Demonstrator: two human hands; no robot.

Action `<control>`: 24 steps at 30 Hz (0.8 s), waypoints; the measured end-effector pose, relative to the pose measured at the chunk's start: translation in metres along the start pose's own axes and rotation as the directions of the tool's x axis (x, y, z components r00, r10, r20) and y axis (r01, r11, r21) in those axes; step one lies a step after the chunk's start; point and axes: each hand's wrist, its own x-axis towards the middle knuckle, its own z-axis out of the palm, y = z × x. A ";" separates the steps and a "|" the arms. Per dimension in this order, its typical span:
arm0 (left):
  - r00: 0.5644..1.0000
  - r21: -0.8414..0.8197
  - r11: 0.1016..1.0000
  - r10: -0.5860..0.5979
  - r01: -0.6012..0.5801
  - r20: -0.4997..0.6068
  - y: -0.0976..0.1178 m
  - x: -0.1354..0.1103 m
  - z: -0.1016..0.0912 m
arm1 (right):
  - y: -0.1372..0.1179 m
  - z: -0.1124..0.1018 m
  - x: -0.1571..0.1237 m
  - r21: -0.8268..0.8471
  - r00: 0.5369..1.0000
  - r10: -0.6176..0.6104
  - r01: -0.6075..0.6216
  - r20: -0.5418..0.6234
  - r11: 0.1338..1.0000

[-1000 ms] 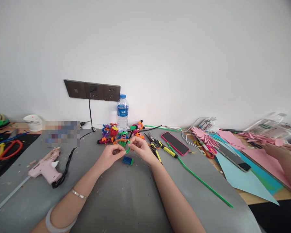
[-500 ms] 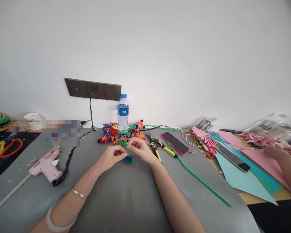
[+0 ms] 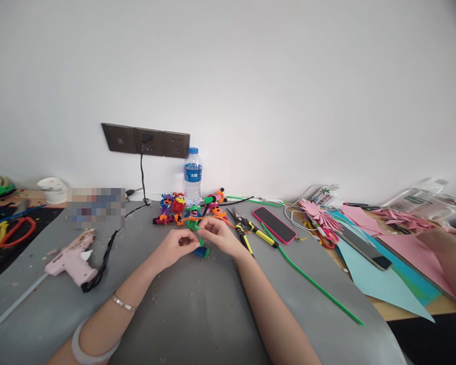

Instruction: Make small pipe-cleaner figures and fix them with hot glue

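Observation:
My left hand (image 3: 175,247) and my right hand (image 3: 217,234) meet over the grey table (image 3: 197,309), fingers pinched on a short green pipe-cleaner piece (image 3: 200,240) bent between them. A small blue block (image 3: 200,251) lies on the table just under the hands. Behind them stands a cluster of small colourful pipe-cleaner figures (image 3: 188,209). My left wrist wears a thin bracelet and a pale bangle.
Water bottle (image 3: 192,176) at the wall under sockets. Pink glue gun (image 3: 73,258) at left. Yellow-handled pliers (image 3: 245,227), pink-cased phone (image 3: 274,224), long green pipe cleaner (image 3: 311,280) to the right. Another person's hands (image 3: 446,248) work on pink paper (image 3: 414,252) at far right.
My hands have shifted slightly while twisting the green piece, which now sits lower between the fingers. The other person's hands have moved a little over the pink paper.

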 end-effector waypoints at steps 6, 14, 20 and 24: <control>1.000 0.007 1.000 -0.003 0.002 0.013 0.001 -0.001 0.000 | 0.000 0.001 0.001 0.029 1.000 0.022 -0.022 0.009 0.999; 1.000 -0.008 1.000 -0.001 0.001 0.022 0.000 -0.001 0.000 | 0.000 -0.001 0.000 0.019 1.000 0.017 -0.017 0.020 1.000; 1.000 -0.003 1.000 0.008 -0.008 0.004 -0.001 -0.001 0.000 | 0.002 -0.002 0.001 0.021 1.000 0.011 -0.012 0.021 1.000; 1.000 -0.001 1.000 0.010 -0.010 0.003 -0.001 -0.001 0.000 | 0.002 -0.002 0.001 0.027 1.000 0.012 -0.012 0.025 1.000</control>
